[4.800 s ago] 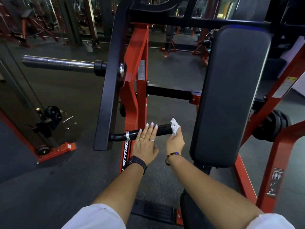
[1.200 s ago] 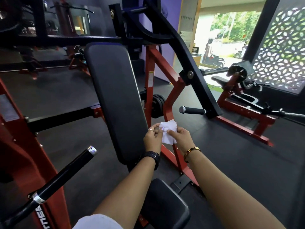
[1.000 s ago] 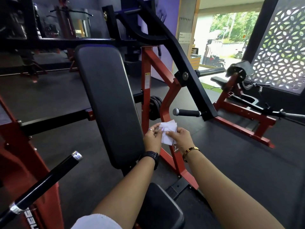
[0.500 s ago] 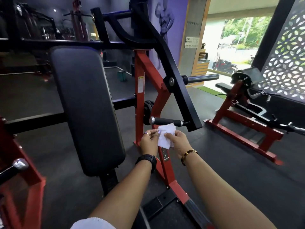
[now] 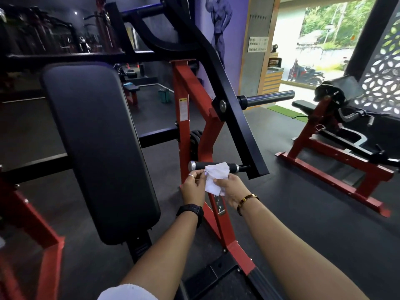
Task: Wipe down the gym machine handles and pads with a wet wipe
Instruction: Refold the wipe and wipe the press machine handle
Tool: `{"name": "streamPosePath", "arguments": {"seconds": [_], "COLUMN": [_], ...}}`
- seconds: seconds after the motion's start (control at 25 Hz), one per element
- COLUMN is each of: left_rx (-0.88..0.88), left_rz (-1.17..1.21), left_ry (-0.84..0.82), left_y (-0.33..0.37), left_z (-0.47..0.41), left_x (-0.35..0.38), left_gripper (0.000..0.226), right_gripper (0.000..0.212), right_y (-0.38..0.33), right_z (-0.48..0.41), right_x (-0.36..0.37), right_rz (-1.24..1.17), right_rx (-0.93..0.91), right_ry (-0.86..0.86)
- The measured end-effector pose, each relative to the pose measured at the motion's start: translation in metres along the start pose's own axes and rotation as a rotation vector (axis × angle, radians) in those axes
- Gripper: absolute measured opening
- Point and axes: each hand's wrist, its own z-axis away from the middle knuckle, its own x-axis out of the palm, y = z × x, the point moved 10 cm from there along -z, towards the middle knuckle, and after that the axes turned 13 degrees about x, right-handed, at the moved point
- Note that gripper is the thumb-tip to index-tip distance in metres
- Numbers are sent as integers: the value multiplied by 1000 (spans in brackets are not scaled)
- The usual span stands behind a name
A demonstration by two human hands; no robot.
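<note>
Close in, left hand (image 5: 192, 187) and right hand (image 5: 230, 189) are together, both pinching the wet wipe (image 5: 216, 177), held up against the handle (image 5: 195, 165). Best to wrap it fully round the grip, then draw it end to end. Back pad (image 5: 97, 148) is to the left.

Left hand (image 5: 193, 188) and right hand (image 5: 231, 190) share the wet wipe (image 5: 215, 179) just below the handle (image 5: 198, 165) at 12 o'clock.
9 o'clock: back pad (image 5: 99, 148), near, blocks that side.
11 o'clock: red upright (image 5: 183, 131) behind the handle's capped end.
1 o'clock: black lever arm (image 5: 238, 126) closes the handle's root.
3 to 5 o'clock: open floor (image 5: 292, 208) (as far as the neighbouring bench's red base (image 5: 324, 179)).
</note>
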Motion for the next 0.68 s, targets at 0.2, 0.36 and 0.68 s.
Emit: {"name": "streamPosePath", "arguments": {"seconds": [0.2, 0.36, 0.68], "left_rx": [236, 327, 459], "left_rz": [-177, -315, -425], "left_ry": [-7, -169, -305], "left_y": [-15, -44, -61], "left_z": [-57, -87, -89], "left_x": [11, 37, 58], "left_gripper": [29, 41, 52], "right_gripper": [32, 24, 40], "right_y": [-24, -57, -39], "right_z": [-57, -92, -110], "right_x": [9, -16, 50], "right_rz": [-54, 218, 1119], "right_rx": [49, -106, -636], "right_ry": [-27, 347, 402]}}
